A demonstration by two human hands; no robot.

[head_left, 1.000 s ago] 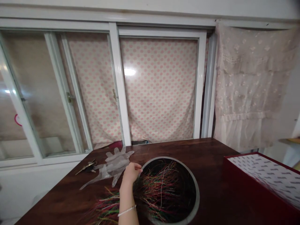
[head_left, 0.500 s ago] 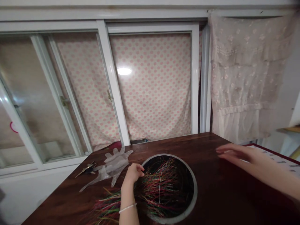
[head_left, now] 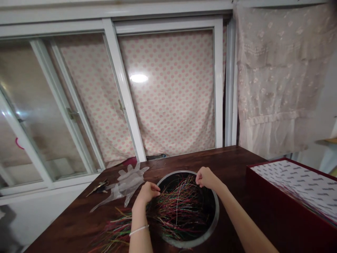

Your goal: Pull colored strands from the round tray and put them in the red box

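Note:
Many thin coloured wires (head_left: 179,207) lie in a bundle across a round dark tray with a grey rim (head_left: 216,218); their other ends spread over the table at the left. My left hand (head_left: 149,192) is at the tray's left rim beside the wires, fingers bent together; what they hold, if anything, is too small to tell. At the upper right rim my right hand (head_left: 206,177) is pinched at the wire tips, on something too fine to make out. One white strand lies crosswise over the bundle.
Clear plastic gloves (head_left: 130,182) and keys (head_left: 98,188) lie on the dark wooden table (head_left: 226,158) at the left. A red box (head_left: 263,175) with a white patterned inside and more wires stands at the right. Windows rise behind.
My right hand has moved left from above the red box to the tray's upper right rim, and its fingers have closed. My left hand has stayed almost in place.

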